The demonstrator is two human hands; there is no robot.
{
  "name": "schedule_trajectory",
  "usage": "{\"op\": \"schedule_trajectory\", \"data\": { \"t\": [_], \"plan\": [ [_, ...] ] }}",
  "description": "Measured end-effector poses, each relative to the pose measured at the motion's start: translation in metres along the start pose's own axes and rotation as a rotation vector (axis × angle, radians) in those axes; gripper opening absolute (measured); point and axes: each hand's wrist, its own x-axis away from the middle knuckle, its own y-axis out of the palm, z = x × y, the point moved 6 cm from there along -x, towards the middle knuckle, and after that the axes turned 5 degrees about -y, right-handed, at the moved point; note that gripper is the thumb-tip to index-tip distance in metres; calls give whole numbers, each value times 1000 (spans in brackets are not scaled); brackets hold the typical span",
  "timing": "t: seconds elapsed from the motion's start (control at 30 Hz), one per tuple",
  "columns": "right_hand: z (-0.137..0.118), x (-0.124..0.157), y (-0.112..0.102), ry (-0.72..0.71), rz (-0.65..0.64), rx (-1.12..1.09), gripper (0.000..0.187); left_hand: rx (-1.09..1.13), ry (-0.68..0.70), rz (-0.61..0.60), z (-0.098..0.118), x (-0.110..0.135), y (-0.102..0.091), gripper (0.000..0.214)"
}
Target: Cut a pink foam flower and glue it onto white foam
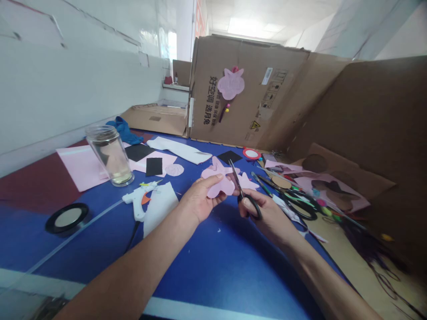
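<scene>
Between thumb and fingers, my left hand (200, 198) holds a pink paper cutout (218, 175) with a scalloped, flower-like outline, raised over the blue table. My right hand (262, 211) is closed round the black handles of a pair of scissors (237, 178). Their metal blades point up and away from me, right at the cutout's right edge. I cannot tell whether paper lies between the blades. Just behind the scissors lies another pink paper piece (248, 181) with pointed corners.
A glass jar (111, 155) of pale liquid and a white glue gun (136, 202) stand left, near a black tape roll (68, 218). Black squares (154, 166) lie behind. Right are green-handled scissors (300, 202), cords and beads. A cardboard panel (256, 115) bears a pink paper ornament (231, 84).
</scene>
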Motion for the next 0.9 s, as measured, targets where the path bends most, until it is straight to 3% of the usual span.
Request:
{"op": "schedule_trajectory", "data": {
  "t": [0.9],
  "plan": [
    [-9, 1, -5, -14, -12, 119, 57, -30, 47, 30, 5, -3, -5, 18]
  ]
}}
